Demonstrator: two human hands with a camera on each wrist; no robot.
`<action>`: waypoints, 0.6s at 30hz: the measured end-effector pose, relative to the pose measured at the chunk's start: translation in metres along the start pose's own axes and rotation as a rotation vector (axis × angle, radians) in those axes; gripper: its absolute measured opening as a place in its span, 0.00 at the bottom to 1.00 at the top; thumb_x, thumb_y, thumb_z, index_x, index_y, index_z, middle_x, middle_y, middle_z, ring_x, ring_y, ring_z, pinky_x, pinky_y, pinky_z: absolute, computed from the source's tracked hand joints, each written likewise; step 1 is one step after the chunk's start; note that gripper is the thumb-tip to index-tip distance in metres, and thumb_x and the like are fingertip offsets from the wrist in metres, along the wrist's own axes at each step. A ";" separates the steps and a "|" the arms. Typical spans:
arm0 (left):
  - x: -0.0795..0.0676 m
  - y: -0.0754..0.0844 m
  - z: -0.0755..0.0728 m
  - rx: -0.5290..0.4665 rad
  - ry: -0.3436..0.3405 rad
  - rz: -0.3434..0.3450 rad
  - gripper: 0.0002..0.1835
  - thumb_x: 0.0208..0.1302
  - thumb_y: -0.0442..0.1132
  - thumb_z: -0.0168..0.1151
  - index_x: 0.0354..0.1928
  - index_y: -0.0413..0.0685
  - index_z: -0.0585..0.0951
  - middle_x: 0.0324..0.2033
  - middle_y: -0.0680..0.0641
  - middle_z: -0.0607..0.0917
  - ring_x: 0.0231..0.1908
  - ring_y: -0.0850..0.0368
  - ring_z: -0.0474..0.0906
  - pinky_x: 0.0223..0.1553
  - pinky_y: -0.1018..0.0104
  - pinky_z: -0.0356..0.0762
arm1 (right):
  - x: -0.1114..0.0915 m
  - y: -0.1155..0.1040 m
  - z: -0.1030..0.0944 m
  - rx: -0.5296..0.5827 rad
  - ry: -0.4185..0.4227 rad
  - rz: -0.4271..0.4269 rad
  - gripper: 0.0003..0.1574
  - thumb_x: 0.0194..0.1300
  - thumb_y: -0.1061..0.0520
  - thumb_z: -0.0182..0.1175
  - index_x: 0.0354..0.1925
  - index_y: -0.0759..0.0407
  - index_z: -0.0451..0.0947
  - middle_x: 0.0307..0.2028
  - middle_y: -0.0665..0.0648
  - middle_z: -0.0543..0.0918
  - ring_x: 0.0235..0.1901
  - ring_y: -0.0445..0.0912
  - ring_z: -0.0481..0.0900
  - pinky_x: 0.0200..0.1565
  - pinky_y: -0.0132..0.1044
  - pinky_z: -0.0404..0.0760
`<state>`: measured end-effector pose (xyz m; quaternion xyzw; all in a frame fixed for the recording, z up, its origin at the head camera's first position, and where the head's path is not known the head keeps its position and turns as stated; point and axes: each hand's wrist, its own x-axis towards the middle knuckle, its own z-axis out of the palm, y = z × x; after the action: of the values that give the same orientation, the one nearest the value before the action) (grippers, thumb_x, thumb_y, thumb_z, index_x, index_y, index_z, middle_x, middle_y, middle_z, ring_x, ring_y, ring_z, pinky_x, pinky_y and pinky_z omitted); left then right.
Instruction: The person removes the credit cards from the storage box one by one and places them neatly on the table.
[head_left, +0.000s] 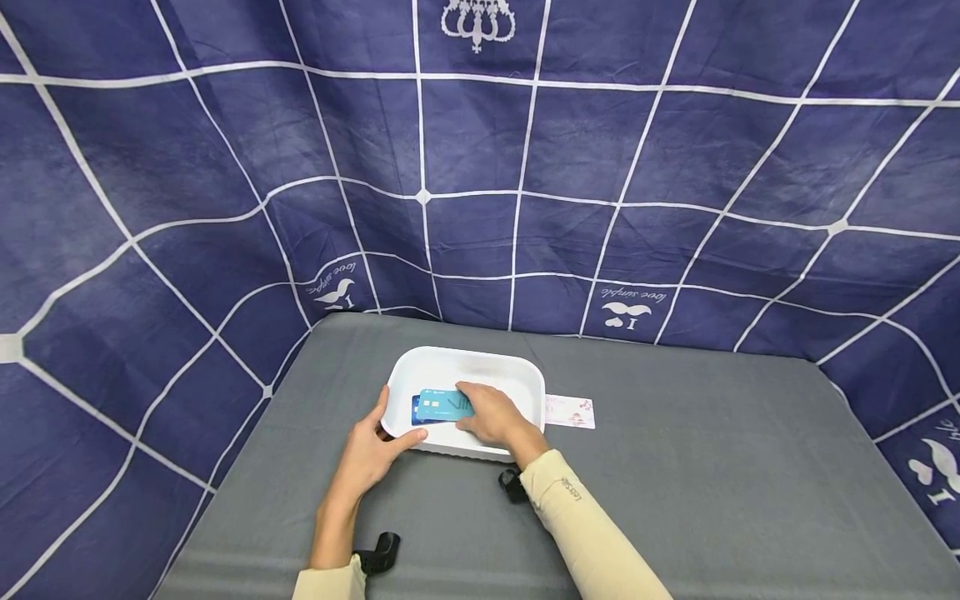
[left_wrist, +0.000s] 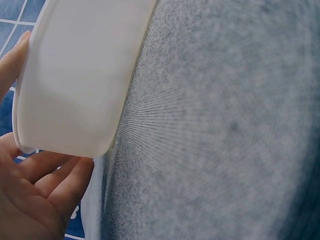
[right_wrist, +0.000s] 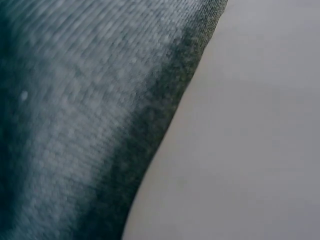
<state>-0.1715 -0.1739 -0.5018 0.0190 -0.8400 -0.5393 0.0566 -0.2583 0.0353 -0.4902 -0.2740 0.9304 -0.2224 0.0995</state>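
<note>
A white plastic tray point(head_left: 504, 367) stands on the grey cloth, its outer wall large in the left wrist view. My left hand point(head_left: 367, 452) grips its left end, thumb at the front rim and fingers around the end wall. Inside, my right hand point(head_left: 493, 415) pinches the right end of a light blue bank card point(head_left: 441, 405) between thumb and fingers. Beneath that card, a dark blue card point(head_left: 416, 409) shows at its left and lower edges. In the right wrist view only the tray's wall point(right_wrist: 240, 150) and cloth appear; the hand is out of sight.
A white card with pink print point(head_left: 572, 412) lies on the grey cloth point(head_left: 712, 450) against the tray's right side, its left part hidden. A blue curtain with white lines point(head_left: 480, 233) hangs behind and at both sides.
</note>
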 end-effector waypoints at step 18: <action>0.000 0.001 0.000 -0.015 -0.001 -0.006 0.56 0.53 0.43 0.78 0.75 0.33 0.53 0.71 0.33 0.60 0.65 0.43 0.66 0.61 0.51 0.66 | -0.001 -0.002 -0.001 0.015 0.019 0.006 0.39 0.62 0.55 0.70 0.68 0.63 0.69 0.63 0.60 0.75 0.63 0.53 0.72 0.64 0.45 0.66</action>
<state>-0.1710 -0.1736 -0.5006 0.0210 -0.8358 -0.5459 0.0547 -0.2565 0.0352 -0.4888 -0.2683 0.9304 -0.2317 0.0933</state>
